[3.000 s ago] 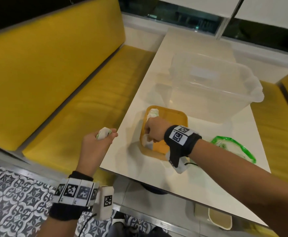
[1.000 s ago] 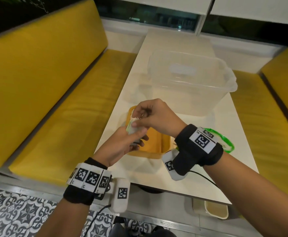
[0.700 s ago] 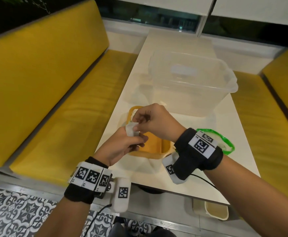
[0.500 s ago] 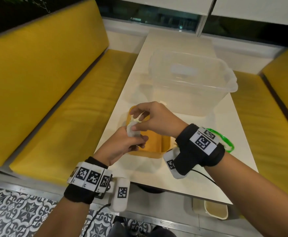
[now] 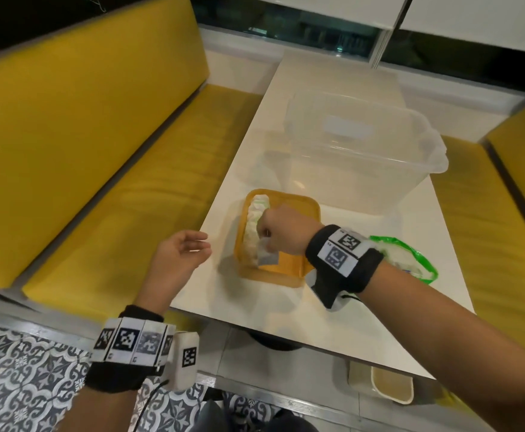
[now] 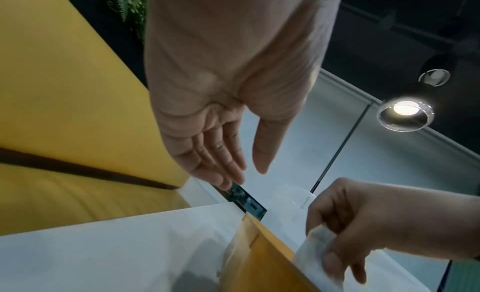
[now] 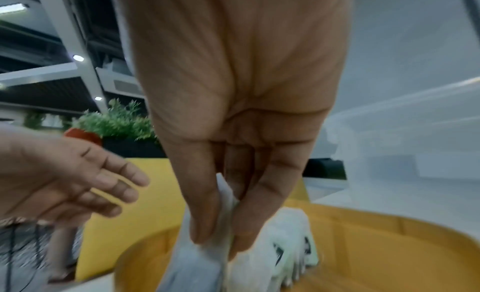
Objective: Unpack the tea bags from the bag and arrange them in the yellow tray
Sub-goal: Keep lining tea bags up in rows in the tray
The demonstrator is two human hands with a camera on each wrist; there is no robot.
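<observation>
The yellow tray (image 5: 301,210) sits near the table's front left edge, with a row of white tea bags (image 5: 255,226) standing along its left wall. My right hand (image 5: 278,233) is down inside the tray, thumb and fingers pinching a white tea bag (image 7: 202,253) beside that row (image 7: 288,253). My left hand (image 5: 180,257) hovers empty, fingers relaxed, just off the table's left edge, and shows again in the left wrist view (image 6: 226,153). The green-rimmed plastic bag (image 5: 411,260) lies on the table to the right, partly behind my right wrist.
A large clear plastic bin (image 5: 361,151) stands on the white table (image 5: 286,307) right behind the tray. Yellow benches (image 5: 114,182) flank the table on both sides. A small bin (image 5: 392,385) stands on the floor under the table's near edge.
My right hand took the tea bag from my left hand and carried it down into the tray. My left hand let go and drew back to the left, now empty.
</observation>
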